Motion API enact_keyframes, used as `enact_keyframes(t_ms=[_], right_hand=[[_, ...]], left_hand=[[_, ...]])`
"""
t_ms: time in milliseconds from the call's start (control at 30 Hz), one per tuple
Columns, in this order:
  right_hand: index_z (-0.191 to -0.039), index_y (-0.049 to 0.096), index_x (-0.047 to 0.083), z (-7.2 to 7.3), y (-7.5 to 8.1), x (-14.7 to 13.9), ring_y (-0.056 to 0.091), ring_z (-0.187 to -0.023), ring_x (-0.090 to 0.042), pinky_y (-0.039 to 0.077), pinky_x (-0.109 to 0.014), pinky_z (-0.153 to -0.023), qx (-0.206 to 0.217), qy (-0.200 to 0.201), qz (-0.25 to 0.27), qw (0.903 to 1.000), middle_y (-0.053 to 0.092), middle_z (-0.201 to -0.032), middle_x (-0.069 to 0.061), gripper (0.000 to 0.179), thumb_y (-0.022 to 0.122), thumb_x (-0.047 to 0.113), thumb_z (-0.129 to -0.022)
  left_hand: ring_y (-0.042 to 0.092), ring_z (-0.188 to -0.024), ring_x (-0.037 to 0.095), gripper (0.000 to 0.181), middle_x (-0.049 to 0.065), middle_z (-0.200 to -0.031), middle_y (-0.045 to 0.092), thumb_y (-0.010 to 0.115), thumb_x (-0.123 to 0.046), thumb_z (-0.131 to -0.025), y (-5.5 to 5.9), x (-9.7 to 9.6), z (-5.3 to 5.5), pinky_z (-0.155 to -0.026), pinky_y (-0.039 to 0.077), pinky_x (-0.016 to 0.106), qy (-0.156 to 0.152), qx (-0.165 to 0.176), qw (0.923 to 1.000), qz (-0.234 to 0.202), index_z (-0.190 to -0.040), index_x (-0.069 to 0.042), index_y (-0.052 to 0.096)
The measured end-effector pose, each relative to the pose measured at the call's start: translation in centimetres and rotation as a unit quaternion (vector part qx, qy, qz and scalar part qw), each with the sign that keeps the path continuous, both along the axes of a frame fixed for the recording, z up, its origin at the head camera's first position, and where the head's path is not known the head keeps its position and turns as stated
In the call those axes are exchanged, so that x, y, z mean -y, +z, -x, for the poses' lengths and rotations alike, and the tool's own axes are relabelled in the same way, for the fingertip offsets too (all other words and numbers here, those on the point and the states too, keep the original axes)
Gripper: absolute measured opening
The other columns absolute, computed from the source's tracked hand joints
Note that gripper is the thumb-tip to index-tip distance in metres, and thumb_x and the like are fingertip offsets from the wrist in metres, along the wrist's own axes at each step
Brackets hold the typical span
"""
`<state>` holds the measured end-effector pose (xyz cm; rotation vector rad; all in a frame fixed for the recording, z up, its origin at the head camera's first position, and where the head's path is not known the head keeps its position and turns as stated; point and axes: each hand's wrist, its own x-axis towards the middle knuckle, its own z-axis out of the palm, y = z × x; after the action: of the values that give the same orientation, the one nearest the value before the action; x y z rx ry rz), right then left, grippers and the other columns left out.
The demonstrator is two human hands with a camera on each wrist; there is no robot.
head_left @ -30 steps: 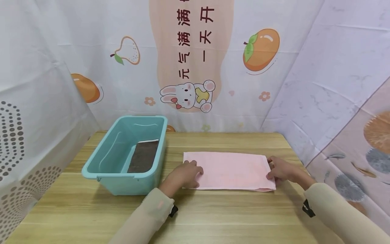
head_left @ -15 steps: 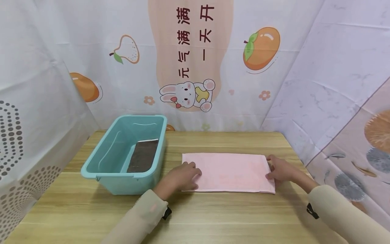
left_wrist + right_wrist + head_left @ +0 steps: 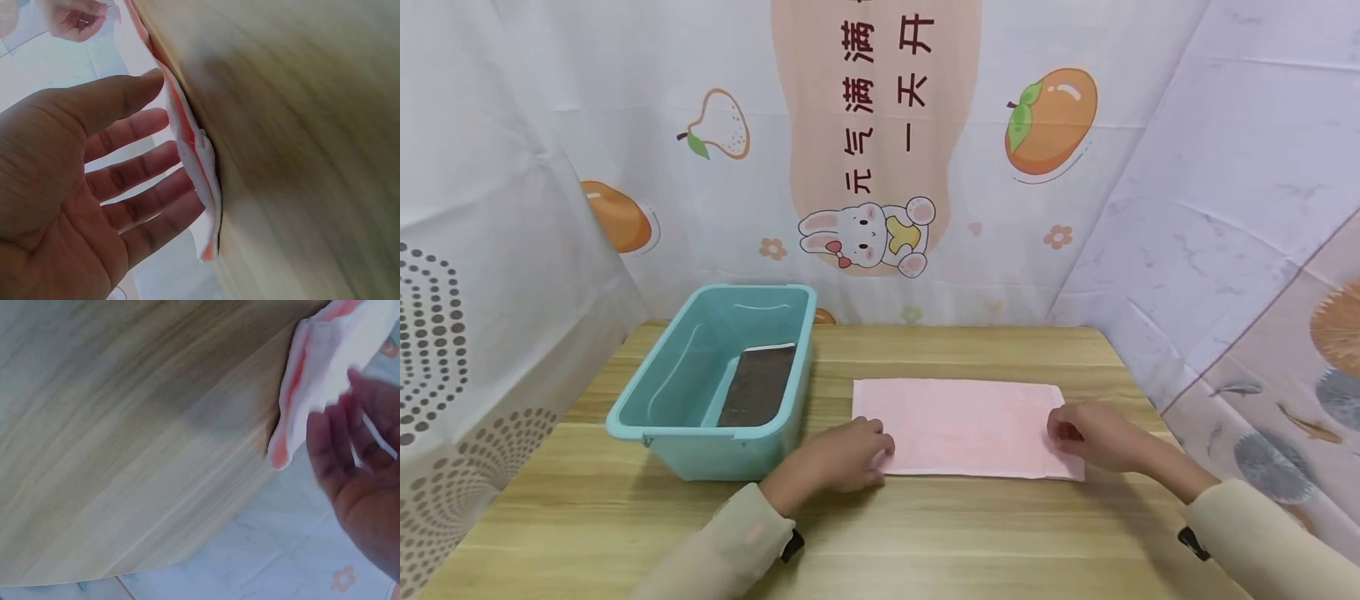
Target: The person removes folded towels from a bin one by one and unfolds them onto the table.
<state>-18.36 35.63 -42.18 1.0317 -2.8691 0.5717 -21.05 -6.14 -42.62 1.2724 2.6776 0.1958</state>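
Observation:
A folded pink towel (image 3: 962, 425) lies flat on the wooden table, its long side running left to right. At its left front corner is my left hand (image 3: 846, 457). The left wrist view shows those fingers (image 3: 144, 172) spread and fairly straight, at the layered edge of the towel (image 3: 194, 147). Over the towel's right end hovers my right hand (image 3: 1093, 435), its fingers loosely bent. In the right wrist view that hand (image 3: 362, 456) holds nothing, and the towel's folded edge (image 3: 294, 394) lies beyond the fingertips.
Left of the towel stands a teal plastic bin (image 3: 715, 432) with a dark brown folded cloth (image 3: 758, 387) inside. The wooden table (image 3: 955, 542) meets a printed curtain (image 3: 985, 292) at the back, with more fabric hanging at both sides.
The towel's front edge has come slightly nearer and its right front corner lies straighter. My right hand has left the right edge and moved inward over the towel. My left hand has slid nearer.

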Motion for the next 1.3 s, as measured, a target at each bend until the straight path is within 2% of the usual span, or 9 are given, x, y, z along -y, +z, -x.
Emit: enact_keyframes(t_ms=[100, 167, 267, 400, 567, 733, 1033, 1200, 1300], right_hand=[[-0.083, 0.063, 0.021, -0.8, -0.5, -0.3, 0.048, -0.067, 0.003, 0.043, -0.019, -0.056, 0.018, 0.042, 0.025, 0.9986, 0.054, -0.074, 0.017, 0.027, 0.082, 0.001, -0.081], [-0.084, 0.064, 0.02, -1.3, -0.8, -0.5, 0.049, -0.068, 0.003, 0.043, -0.019, -0.057, 0.036, 0.053, 0.033, 0.9974, 0.055, -0.076, 0.016, 0.025, 0.086, 0.009, -0.079], [-0.085, 0.062, 0.019, -1.9, -1.1, -0.7, 0.049, -0.07, 0.001, 0.043, -0.02, -0.058, 0.063, 0.044, 0.028, 0.9966, 0.054, -0.076, 0.015, 0.031, 0.09, 0.014, -0.073], [-0.084, 0.061, 0.019, -2.1, -1.4, -0.9, 0.047, -0.07, 0.001, 0.042, -0.021, -0.059, 0.065, 0.031, 0.009, 0.9974, 0.051, -0.076, 0.015, 0.035, 0.088, 0.005, -0.067], [-0.087, 0.063, 0.019, -2.0, -1.3, -1.3, 0.05, -0.072, 0.001, 0.044, -0.022, -0.059, 0.062, 0.044, 0.014, 0.997, 0.054, -0.078, 0.015, 0.029, 0.081, -0.001, -0.075], [-0.091, 0.067, 0.018, -1.8, -0.9, -2.0, 0.055, -0.077, 0.002, 0.05, -0.025, -0.063, 0.08, 0.047, 0.015, 0.9956, 0.06, -0.085, 0.015, 0.023, 0.077, -0.001, -0.083], [-0.091, 0.068, 0.016, -1.5, -0.6, -2.3, 0.054, -0.077, 0.003, 0.049, -0.024, -0.061, 0.082, 0.066, 0.044, 0.9935, 0.063, -0.085, 0.013, 0.03, 0.07, -0.012, -0.078], [-0.093, 0.069, 0.018, -0.8, -0.3, -2.8, 0.058, -0.08, 0.001, 0.052, -0.025, -0.064, 0.081, 0.059, 0.055, 0.9935, 0.066, -0.087, 0.012, 0.033, 0.069, -0.012, -0.08], [-0.096, 0.069, 0.017, -0.3, 0.1, -3.2, 0.059, -0.083, 0.0, 0.054, -0.026, -0.067, 0.092, 0.043, 0.07, 0.9923, 0.068, -0.09, 0.01, 0.028, 0.07, -0.009, -0.086]], left_hand=[[0.057, -0.091, 0.015, 0.02, -0.002, -0.098, 0.061, 0.079, -0.019, -0.089, 0.0, 0.3, -0.3, -0.083, 0.051, 0.03, -0.009, -0.007, 0.9998, -0.013, -0.106, -0.014, 0.07], [0.058, -0.091, 0.016, 0.016, -0.001, -0.097, 0.062, 0.078, -0.012, -0.088, -0.2, 0.6, -0.4, -0.082, 0.052, 0.029, -0.012, -0.016, 0.9996, -0.019, -0.103, -0.014, 0.071], [0.059, -0.091, 0.017, 0.017, -0.001, -0.096, 0.062, 0.076, -0.005, -0.087, -0.4, 1.0, -0.4, -0.081, 0.052, 0.029, -0.015, -0.026, 0.9992, -0.025, -0.1, -0.014, 0.071], [0.057, -0.086, 0.015, 0.017, -0.002, -0.093, 0.062, 0.074, -0.002, -0.087, -0.6, 1.5, -0.3, -0.079, 0.051, 0.028, -0.019, -0.032, 0.9987, -0.034, -0.099, -0.013, 0.07], [0.052, -0.08, 0.013, 0.009, -0.003, -0.087, 0.058, 0.067, -0.004, -0.093, -0.9, 1.9, -0.3, -0.075, 0.05, 0.028, -0.018, -0.034, 0.998, -0.051, -0.096, -0.012, 0.07], [0.054, -0.082, 0.013, 0.013, -0.002, -0.088, 0.06, 0.066, -0.001, -0.091, -0.9, 1.8, -0.3, -0.077, 0.051, 0.028, -0.014, -0.031, 0.9978, -0.057, -0.095, -0.013, 0.07], [0.06, -0.083, 0.014, 0.018, 0.0, -0.088, 0.064, 0.069, 0.006, -0.089, -0.9, 1.7, -0.2, -0.078, 0.053, 0.029, -0.017, -0.038, 0.9964, -0.074, -0.092, -0.012, 0.071], [0.06, -0.081, 0.015, 0.023, 0.001, -0.089, 0.063, 0.066, 0.012, -0.086, -0.9, 1.9, 0.2, -0.075, 0.053, 0.028, -0.005, -0.052, 0.993, -0.106, -0.093, -0.01, 0.071], [0.062, -0.081, 0.017, 0.024, 0.003, -0.09, 0.063, 0.066, 0.014, -0.085, -0.4, 1.7, 0.7, -0.075, 0.054, 0.03, 0.017, -0.078, 0.9849, -0.153, -0.095, -0.007, 0.07]])
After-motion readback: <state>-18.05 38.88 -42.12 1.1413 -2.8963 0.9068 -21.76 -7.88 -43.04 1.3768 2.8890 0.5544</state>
